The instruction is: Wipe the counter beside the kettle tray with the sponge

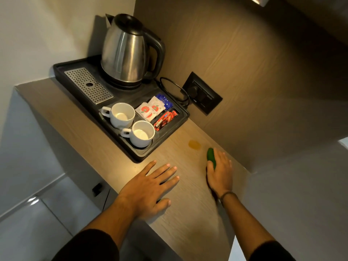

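Observation:
A green sponge (211,155) lies on the wooden counter (188,204) near the back wall, with my right hand (220,172) pressed down over it; only its far end shows past my fingers. Just beyond the sponge is a yellowish stain (194,144) on the counter. The black kettle tray (173,127) stands to the left of the stain, holding a steel kettle (124,51). My left hand (148,187) rests flat on the counter with fingers spread, holding nothing, close to the tray's near corner.
Two white cups (122,114) (142,133), sachets (150,109) and a metal drip grid (88,84) sit in the tray. A black wall socket (202,93) with the kettle cord is behind it. The counter's front edge runs just left of my left hand.

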